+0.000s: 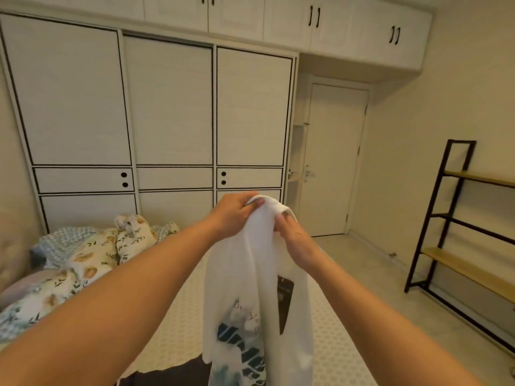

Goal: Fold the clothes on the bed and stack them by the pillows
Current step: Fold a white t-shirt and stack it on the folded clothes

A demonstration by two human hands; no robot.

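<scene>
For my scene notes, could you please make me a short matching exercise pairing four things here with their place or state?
Things:
1. white printed T-shirt
2. floral patterned bedding
3. black-framed wooden shelf
4. dark garment

Places or states:
A. against the right wall
B. lying flat on the mattress's near edge
C. held up by both hands
D. bunched at the bed's left

Pairs: 1-C, 2-D, 3-A, 4-B

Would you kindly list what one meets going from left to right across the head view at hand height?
Floral bedding → left hand → white T-shirt → right hand → closed door → ladder shelf.
</scene>
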